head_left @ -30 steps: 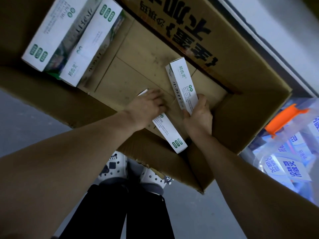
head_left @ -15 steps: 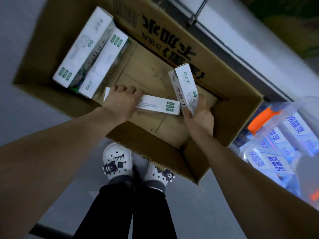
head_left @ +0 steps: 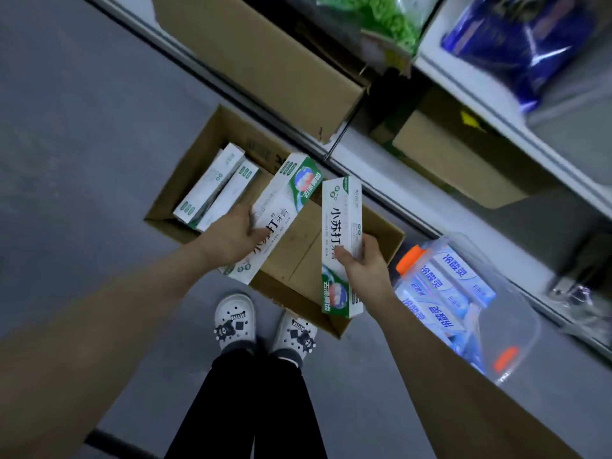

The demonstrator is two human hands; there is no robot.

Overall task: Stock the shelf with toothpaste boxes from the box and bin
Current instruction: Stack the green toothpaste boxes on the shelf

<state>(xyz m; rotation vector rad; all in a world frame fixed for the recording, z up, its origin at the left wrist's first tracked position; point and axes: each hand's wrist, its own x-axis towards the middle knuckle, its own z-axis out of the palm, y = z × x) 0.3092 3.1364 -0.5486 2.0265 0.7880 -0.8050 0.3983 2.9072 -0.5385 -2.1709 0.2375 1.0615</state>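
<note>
Underfoot, grey floor [head_left: 82, 111]. Along the top and right, white shelf [head_left: 463, 96] in tiers, loaded with closed brown cartons [head_left: 265, 61], a green packet [head_left: 381, 14] and a blue packet [head_left: 530, 44]; no lettering legible on any of these.

On the floor just before the lowest tier, open cardboard box [head_left: 306, 241], black print on its far inner wall mostly hidden. Just beside its right corner, clear plastic bin [head_left: 520, 313] with orange latches [head_left: 408, 261], filled with blue-and-white toothpaste boxes [head_left: 443, 316] marked 冷酸灵 in blue, seen upside down.

Above the cardboard box, two white-and-green cartons, apart from each other. In the left hand [head_left: 228, 238]: left toothpaste box [head_left: 284, 200], tilted, thumb laid over its front face and fingers wrapped behind its lower half, green tooth picture at the upper end. In the right hand [head_left: 364, 271]: right toothpaste box [head_left: 341, 223], nearly upright, thumb on the front and fingers curled round the far edge, tooth picture at the lower end. Printed large in black down both: 小苏打; smaller lines unreadable.

Lying at the cardboard box's left end, two further toothpaste boxes [head_left: 212, 190] side by side, white with green oval marks at the ends.

At the bottom, black trousers [head_left: 231, 409] and white clogs [head_left: 235, 321] with dark charms; charm lettering too small to read.
</note>
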